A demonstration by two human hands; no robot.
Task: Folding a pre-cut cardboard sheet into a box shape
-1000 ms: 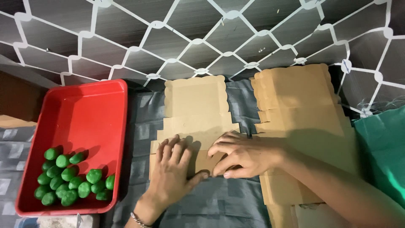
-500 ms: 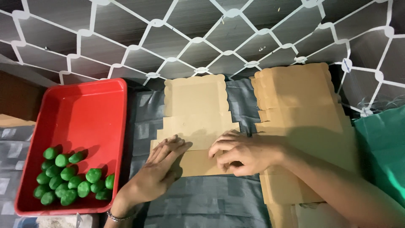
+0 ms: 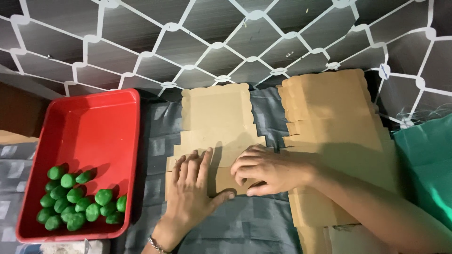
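A flat cardboard blank (image 3: 219,129) lies on the grey tabletop (image 3: 254,226) at the middle of the view, its scalloped end toward 12 o'clock and its notched flaps toward 6 o'clock. The left hand (image 3: 190,188) lies open and flat, palm down, on the blank's lower left part, fingers pointing to 12 o'clock and thumb stretched to 3 o'clock along the blank's near edge. A bracelet (image 3: 155,244) shows at its wrist. The right hand (image 3: 263,169) rests on the blank's lower right part, just beside the left, its fingers curled and pressing the card, thumb tucked at the near edge; it grips nothing that can be seen.

At 3 o'clock from the blank, a stack (image 3: 329,122) of similar cardboard blanks lies under the right forearm. At 9 o'clock a red tray (image 3: 94,136) holds a cluster of green balls (image 3: 77,202) in its near corner. A teal cloth (image 3: 423,164) lies at the far right. A dark wall (image 3: 212,42) with a white lattice pattern stands at 12 o'clock.
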